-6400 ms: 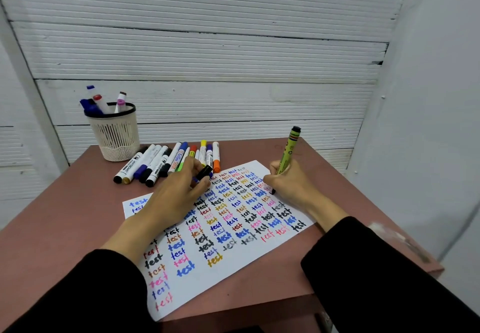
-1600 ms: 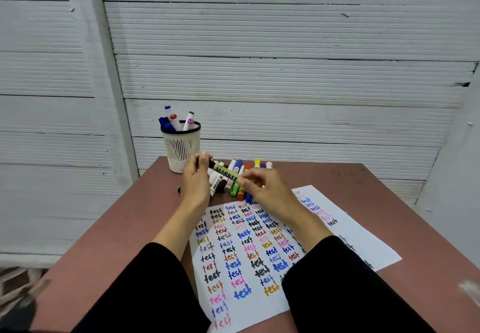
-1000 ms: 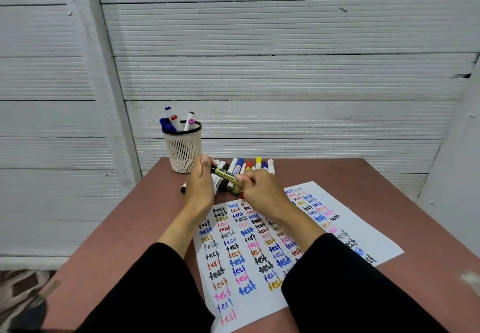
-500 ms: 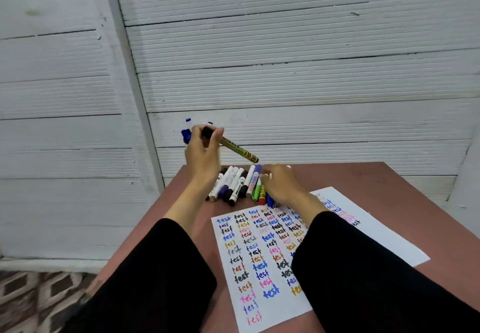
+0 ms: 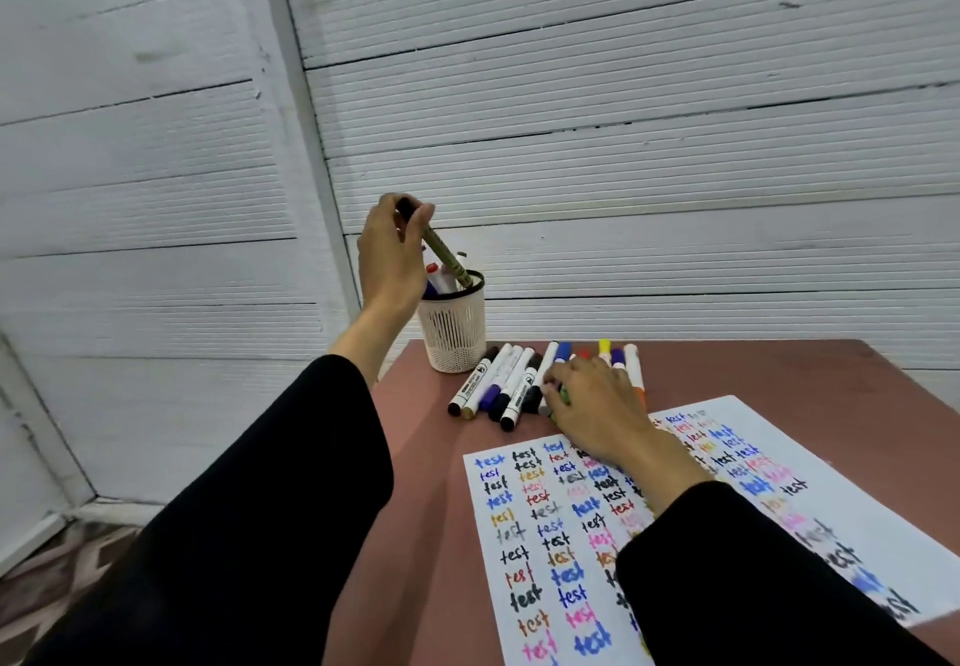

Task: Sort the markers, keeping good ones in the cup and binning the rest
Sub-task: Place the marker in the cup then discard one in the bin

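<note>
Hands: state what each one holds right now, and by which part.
The left hand pinches the yellow-green marker by its black top end, lower end in the cup. The right hand rests on the marker row; any grip is hidden.

Loose black long sleeves cover both arms, ending above bare wrists.

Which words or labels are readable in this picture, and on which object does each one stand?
"test": handwritten many times in rows, in many colours, on the white paper sheet.
Print on the white markers on the table: too small to read.
Print on the olive marker that the left hand lowers into the cup: blurred, unreadable.
No other text shows.
</note>
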`<action>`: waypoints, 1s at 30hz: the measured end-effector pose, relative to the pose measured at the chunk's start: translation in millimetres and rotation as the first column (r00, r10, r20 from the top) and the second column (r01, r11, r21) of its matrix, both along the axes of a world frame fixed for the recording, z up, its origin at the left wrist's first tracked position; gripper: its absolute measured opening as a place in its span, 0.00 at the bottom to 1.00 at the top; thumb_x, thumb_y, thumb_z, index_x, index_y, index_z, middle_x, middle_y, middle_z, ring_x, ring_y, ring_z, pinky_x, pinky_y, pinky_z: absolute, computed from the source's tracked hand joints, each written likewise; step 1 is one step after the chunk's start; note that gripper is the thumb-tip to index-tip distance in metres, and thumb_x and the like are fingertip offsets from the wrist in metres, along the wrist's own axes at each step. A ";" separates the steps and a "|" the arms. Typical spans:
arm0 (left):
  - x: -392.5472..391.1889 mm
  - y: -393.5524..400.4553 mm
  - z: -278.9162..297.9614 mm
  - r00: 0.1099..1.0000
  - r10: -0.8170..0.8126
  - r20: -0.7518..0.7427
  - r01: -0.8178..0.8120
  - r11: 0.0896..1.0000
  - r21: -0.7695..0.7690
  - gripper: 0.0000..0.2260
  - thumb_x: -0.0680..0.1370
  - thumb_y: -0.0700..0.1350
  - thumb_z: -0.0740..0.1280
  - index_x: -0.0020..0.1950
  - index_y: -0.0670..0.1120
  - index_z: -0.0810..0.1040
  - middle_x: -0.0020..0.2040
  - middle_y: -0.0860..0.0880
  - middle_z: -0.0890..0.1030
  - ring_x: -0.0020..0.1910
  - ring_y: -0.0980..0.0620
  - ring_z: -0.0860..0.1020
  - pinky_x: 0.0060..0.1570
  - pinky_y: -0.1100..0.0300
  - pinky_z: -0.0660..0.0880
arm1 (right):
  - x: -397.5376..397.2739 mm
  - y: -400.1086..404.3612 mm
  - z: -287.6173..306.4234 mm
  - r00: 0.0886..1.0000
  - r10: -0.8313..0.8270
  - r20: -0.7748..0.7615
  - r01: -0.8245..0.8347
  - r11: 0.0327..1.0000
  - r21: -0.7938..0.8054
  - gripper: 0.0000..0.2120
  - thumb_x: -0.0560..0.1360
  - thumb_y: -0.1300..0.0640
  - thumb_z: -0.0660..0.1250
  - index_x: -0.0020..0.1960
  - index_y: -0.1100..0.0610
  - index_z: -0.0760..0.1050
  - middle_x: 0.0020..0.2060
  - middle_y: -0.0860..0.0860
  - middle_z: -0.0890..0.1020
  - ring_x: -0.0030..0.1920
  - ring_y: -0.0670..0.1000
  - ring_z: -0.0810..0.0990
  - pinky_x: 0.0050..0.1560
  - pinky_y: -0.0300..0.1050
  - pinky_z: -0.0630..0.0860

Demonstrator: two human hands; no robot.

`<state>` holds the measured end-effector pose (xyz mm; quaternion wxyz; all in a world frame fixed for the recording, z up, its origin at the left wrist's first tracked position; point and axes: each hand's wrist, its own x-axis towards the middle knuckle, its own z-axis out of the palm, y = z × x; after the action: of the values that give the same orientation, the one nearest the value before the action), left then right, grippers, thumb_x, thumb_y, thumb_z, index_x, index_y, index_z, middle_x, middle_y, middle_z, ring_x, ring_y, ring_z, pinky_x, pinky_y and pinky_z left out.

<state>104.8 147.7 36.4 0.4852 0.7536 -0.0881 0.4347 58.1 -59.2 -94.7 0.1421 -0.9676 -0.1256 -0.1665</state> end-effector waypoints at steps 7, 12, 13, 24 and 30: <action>27.1 7.3 -4.0 0.940 0.312 -0.137 -0.211 0.849 0.485 0.18 0.82 0.58 0.55 0.51 0.48 0.79 0.50 0.48 0.80 0.54 0.43 0.76 0.56 0.45 0.69 | 0.6 0.8 0.4 1.000 0.012 -0.022 -0.012 1.000 -0.009 0.16 0.83 0.49 0.52 0.63 0.52 0.73 0.61 0.52 0.75 0.64 0.54 0.68 0.65 0.53 0.63; 27.9 5.3 -26.5 0.892 0.428 -0.143 -0.233 0.708 0.666 0.18 0.82 0.57 0.56 0.58 0.49 0.80 0.57 0.44 0.74 0.61 0.41 0.67 0.58 0.47 0.63 | 0.6 -1.7 1.3 0.999 0.027 -0.046 -0.027 1.000 -0.011 0.17 0.83 0.49 0.51 0.64 0.52 0.72 0.62 0.52 0.75 0.64 0.54 0.68 0.65 0.53 0.62; 27.3 4.6 -30.3 0.888 0.441 -0.131 -0.246 0.696 0.675 0.18 0.82 0.57 0.56 0.58 0.49 0.80 0.58 0.43 0.73 0.61 0.41 0.67 0.58 0.47 0.63 | 0.8 -1.8 1.2 0.998 0.031 -0.050 -0.031 0.999 -0.012 0.17 0.83 0.49 0.51 0.64 0.52 0.72 0.62 0.52 0.75 0.65 0.54 0.68 0.65 0.53 0.62; -11.3 -18.9 -60.3 0.926 0.350 0.140 -0.364 0.736 0.571 0.09 0.81 0.47 0.62 0.53 0.44 0.80 0.54 0.42 0.74 0.51 0.41 0.71 0.48 0.50 0.67 | -7.5 -16.9 6.6 0.998 0.063 -0.030 -0.059 0.991 0.118 0.16 0.83 0.50 0.51 0.55 0.55 0.77 0.52 0.52 0.78 0.56 0.55 0.74 0.57 0.51 0.68; -36.4 -46.0 -103.1 0.946 0.318 -0.070 -0.204 0.746 0.633 0.10 0.81 0.48 0.59 0.56 0.46 0.77 0.57 0.46 0.75 0.56 0.46 0.71 0.54 0.51 0.69 | -36.1 -48.6 10.7 1.000 0.012 0.009 -0.014 0.976 0.219 0.14 0.83 0.54 0.56 0.56 0.57 0.78 0.52 0.52 0.79 0.54 0.55 0.75 0.54 0.50 0.72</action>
<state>68.4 101.7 -66.8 0.1514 0.9100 -0.0764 0.3782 22.0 -107.8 -84.1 0.2483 -0.9446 -0.1135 -0.1821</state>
